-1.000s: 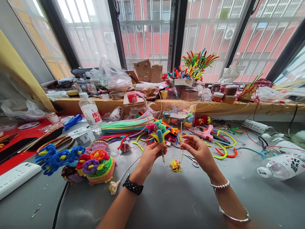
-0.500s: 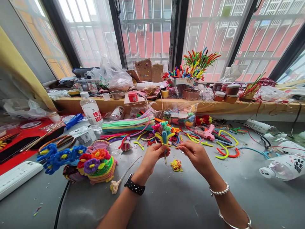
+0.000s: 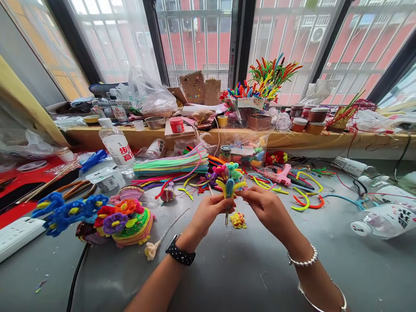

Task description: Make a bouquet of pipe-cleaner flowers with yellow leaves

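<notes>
My left hand (image 3: 212,212) is closed around the stems of a small pipe-cleaner flower bouquet (image 3: 230,186), held upright over the grey table. The bouquet has yellow petals, a blue middle, and green, pink and purple blooms; its bare stem ends hang below the fingers. Close on its right side, my right hand (image 3: 260,201) is pinched, fingertips near the base of the yellow petals. What lies in that pinch is too small to make out. Just below the hands rests a yellow and red fuzzy clump (image 3: 238,220). A cream flower on a thin stem (image 3: 151,250) lies to the left.
A pile of pastel pipe cleaners (image 3: 170,162) lies behind the hands. Finished fuzzy flowers (image 3: 115,221) stand at left, beside a water bottle (image 3: 116,145). A pink glue gun (image 3: 282,175) and loose pipe cleaners lie at right, with bottles (image 3: 386,221) on their sides.
My right hand has moved left and slightly up, closer to the bouquet. My left hand still grips the stems, and the view has shifted a little.
</notes>
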A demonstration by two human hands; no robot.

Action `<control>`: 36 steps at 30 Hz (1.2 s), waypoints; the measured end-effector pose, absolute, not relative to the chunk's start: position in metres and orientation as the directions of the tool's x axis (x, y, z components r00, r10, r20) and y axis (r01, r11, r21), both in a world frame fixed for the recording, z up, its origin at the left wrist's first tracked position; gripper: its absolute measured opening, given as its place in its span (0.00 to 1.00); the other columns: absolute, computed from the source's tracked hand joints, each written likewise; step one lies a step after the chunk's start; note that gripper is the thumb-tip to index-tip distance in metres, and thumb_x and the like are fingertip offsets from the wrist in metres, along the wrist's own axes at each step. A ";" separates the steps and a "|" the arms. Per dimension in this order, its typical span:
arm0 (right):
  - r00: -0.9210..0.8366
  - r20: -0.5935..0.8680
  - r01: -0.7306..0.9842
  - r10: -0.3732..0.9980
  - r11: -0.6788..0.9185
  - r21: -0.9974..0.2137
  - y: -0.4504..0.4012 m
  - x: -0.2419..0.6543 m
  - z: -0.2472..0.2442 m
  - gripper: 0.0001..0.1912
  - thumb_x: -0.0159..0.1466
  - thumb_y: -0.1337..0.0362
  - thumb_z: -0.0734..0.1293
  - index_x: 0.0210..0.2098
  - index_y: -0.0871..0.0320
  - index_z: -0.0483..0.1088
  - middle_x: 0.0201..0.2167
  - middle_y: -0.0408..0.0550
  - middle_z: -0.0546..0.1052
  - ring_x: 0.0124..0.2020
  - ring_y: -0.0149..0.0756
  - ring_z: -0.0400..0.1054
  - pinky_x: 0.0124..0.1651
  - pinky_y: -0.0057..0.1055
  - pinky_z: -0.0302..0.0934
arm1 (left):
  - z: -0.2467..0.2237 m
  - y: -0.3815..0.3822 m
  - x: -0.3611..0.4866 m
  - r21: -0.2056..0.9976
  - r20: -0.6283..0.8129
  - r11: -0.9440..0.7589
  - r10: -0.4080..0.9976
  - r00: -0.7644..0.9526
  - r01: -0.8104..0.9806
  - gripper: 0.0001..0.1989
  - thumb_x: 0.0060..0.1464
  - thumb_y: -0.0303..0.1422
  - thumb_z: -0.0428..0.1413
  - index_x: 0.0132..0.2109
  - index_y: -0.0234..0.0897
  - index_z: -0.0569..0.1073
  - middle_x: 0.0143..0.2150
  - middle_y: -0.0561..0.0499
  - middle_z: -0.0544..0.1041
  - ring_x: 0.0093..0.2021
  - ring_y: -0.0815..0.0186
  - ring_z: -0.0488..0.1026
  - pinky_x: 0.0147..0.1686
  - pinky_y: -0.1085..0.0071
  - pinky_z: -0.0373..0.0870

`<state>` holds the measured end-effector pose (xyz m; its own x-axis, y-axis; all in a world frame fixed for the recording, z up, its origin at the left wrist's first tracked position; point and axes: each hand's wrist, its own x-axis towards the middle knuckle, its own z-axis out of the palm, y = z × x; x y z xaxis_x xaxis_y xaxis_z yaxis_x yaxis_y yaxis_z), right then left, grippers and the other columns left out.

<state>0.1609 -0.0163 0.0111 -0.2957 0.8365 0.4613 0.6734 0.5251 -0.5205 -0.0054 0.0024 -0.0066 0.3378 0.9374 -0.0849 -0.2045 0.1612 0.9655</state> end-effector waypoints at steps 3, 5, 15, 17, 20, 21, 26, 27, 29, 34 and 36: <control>-0.232 0.503 0.702 0.833 0.501 -0.506 -0.016 0.156 0.008 0.11 0.60 0.64 0.59 0.37 0.55 0.72 0.29 0.47 0.72 0.31 0.34 0.66 0.34 0.28 0.58 | -0.006 0.002 -0.004 0.968 -0.093 0.162 0.940 0.328 -0.191 0.11 0.38 0.36 0.60 0.25 0.30 0.74 0.23 0.52 0.71 0.26 0.71 0.66 0.32 0.72 0.64; -0.181 0.508 0.725 0.842 0.463 -0.509 -0.016 0.153 0.007 0.11 0.60 0.60 0.60 0.33 0.55 0.73 0.26 0.46 0.72 0.29 0.34 0.66 0.33 0.28 0.58 | -0.006 0.001 -0.003 0.971 -0.098 0.161 0.943 0.319 -0.178 0.11 0.37 0.37 0.60 0.25 0.30 0.75 0.23 0.52 0.71 0.26 0.71 0.66 0.32 0.72 0.64; -0.039 0.457 0.685 0.888 0.357 -0.635 -0.014 0.152 0.008 0.19 0.56 0.50 0.61 0.19 0.57 0.71 0.20 0.44 0.64 0.24 0.31 0.59 0.26 0.27 0.52 | -0.001 -0.002 0.001 0.977 -0.096 0.145 0.953 0.287 -0.156 0.11 0.37 0.36 0.61 0.27 0.31 0.77 0.23 0.50 0.72 0.25 0.71 0.66 0.32 0.71 0.63; -0.022 0.462 0.654 0.887 0.362 -0.664 -0.013 0.151 0.006 0.19 0.55 0.50 0.62 0.19 0.58 0.70 0.20 0.44 0.65 0.23 0.31 0.59 0.26 0.27 0.53 | -0.001 -0.002 0.002 0.977 -0.090 0.143 0.951 0.294 -0.161 0.10 0.36 0.36 0.61 0.25 0.31 0.76 0.23 0.51 0.72 0.25 0.71 0.66 0.32 0.71 0.63; 0.006 0.457 0.600 0.890 0.362 -0.713 -0.011 0.147 0.002 0.17 0.55 0.52 0.62 0.20 0.59 0.70 0.20 0.43 0.65 0.23 0.31 0.58 0.26 0.27 0.53 | -0.003 -0.001 0.001 0.975 -0.096 0.149 0.950 0.297 -0.163 0.11 0.36 0.37 0.61 0.26 0.32 0.76 0.23 0.51 0.72 0.26 0.70 0.66 0.32 0.71 0.63; 0.031 0.454 0.581 0.891 0.353 -0.733 -0.011 0.146 0.000 0.17 0.56 0.52 0.62 0.21 0.59 0.69 0.20 0.43 0.65 0.22 0.30 0.58 0.26 0.27 0.53 | -0.003 -0.001 0.001 0.976 -0.094 0.146 0.952 0.292 -0.161 0.11 0.37 0.37 0.60 0.26 0.32 0.76 0.23 0.51 0.72 0.26 0.70 0.66 0.32 0.71 0.63; 0.100 0.431 0.545 0.897 0.313 -0.778 -0.013 0.137 -0.005 0.17 0.56 0.53 0.63 0.19 0.59 0.66 0.18 0.42 0.65 0.20 0.29 0.57 0.24 0.26 0.52 | -0.006 0.000 0.001 0.980 -0.069 0.115 0.961 0.266 -0.161 0.11 0.38 0.37 0.60 0.26 0.33 0.76 0.24 0.51 0.73 0.27 0.69 0.67 0.32 0.71 0.64; 0.086 0.433 0.551 0.897 0.319 -0.771 -0.013 0.137 -0.005 0.17 0.56 0.54 0.63 0.18 0.59 0.66 0.18 0.41 0.65 0.20 0.28 0.57 0.24 0.26 0.51 | -0.006 0.000 0.001 0.981 -0.066 0.111 0.963 0.262 -0.161 0.11 0.37 0.37 0.60 0.26 0.33 0.76 0.24 0.51 0.73 0.27 0.69 0.67 0.32 0.71 0.64; 0.041 0.417 0.549 0.908 0.329 -0.769 -0.012 0.137 -0.005 0.17 0.56 0.54 0.62 0.18 0.60 0.65 0.17 0.41 0.64 0.20 0.28 0.56 0.23 0.25 0.50 | -0.006 0.000 0.000 0.983 -0.055 0.098 0.964 0.260 -0.152 0.11 0.37 0.37 0.59 0.28 0.34 0.76 0.25 0.51 0.74 0.27 0.68 0.67 0.31 0.72 0.64; -0.071 0.252 0.453 0.965 0.256 -0.854 -0.009 0.146 -0.002 0.15 0.55 0.55 0.63 0.21 0.61 0.68 0.17 0.41 0.66 0.19 0.27 0.54 0.21 0.24 0.48 | -0.003 0.000 -0.003 0.999 0.000 0.015 0.947 0.322 -0.044 0.10 0.39 0.37 0.58 0.25 0.33 0.76 0.22 0.51 0.72 0.26 0.68 0.67 0.30 0.73 0.63; -0.076 0.216 0.425 0.973 0.228 -0.876 -0.008 0.148 0.000 0.16 0.54 0.54 0.64 0.21 0.61 0.68 0.16 0.41 0.65 0.18 0.26 0.53 0.20 0.24 0.46 | -0.003 0.001 -0.005 1.000 0.022 -0.023 0.937 0.349 0.000 0.09 0.41 0.36 0.57 0.24 0.33 0.75 0.22 0.51 0.72 0.26 0.69 0.66 0.30 0.74 0.63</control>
